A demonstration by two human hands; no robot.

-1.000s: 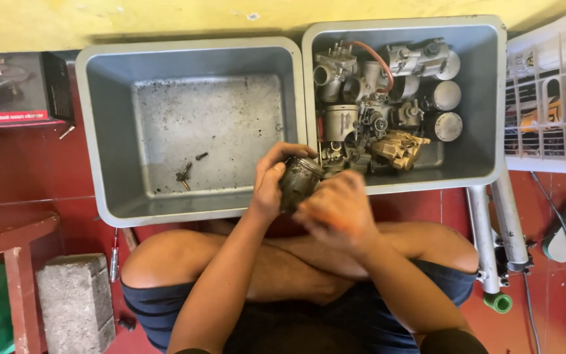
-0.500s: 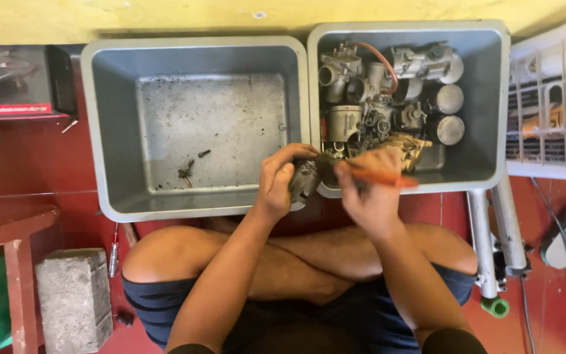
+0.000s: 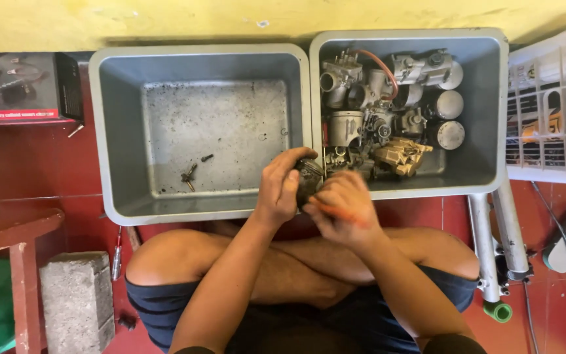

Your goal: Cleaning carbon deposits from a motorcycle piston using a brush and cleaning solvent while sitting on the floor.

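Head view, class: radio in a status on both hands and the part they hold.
Left hand grips dark metal part. Right hand holds orange-handled tool against it. Both over rim between grey tubs. Nothing blocking.

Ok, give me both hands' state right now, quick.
Left hand: closed around a dark metal engine part.
Right hand: closed on a thin orange tool, working at that part.

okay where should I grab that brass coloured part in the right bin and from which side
Judging by its pose, take the brass part from above, pinching its blocky body across the narrow sides. It lies on top of the pile in the right bin, with bare floor to its right, so that side looks least crowded.
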